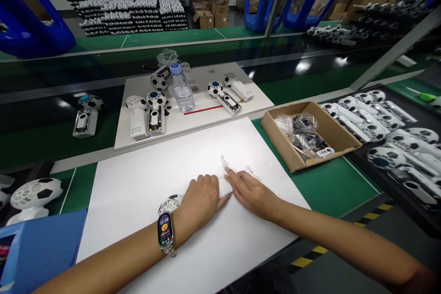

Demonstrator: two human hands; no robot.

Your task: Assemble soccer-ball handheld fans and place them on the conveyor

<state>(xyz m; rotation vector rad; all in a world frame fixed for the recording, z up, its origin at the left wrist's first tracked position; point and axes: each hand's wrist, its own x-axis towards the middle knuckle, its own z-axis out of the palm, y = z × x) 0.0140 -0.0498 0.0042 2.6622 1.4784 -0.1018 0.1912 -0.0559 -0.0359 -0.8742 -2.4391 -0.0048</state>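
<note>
White plastic ball-headed unit with black football patches (225, 187) lies under the left fingers, reaching the right fingertips. The left hand (200, 200) is clamped over it; the right hand (253, 193) has fingers bunched at its end, whether pinching I cannot tell. A firm left hold should prevent slipping.

Cool white light floods the white work surface (120, 202), brightest across its upper middle and greyer toward the lower edge. Near the right hand (251, 193), pale pieces (255, 172) almost vanish into the brightness, so their outlines are hard to make out. Glare spots shine on the dark belt (292, 85). Wide-angle distortion stretches the blue frame (37, 43) at top left; the upper right corner is dim and soft.
</note>
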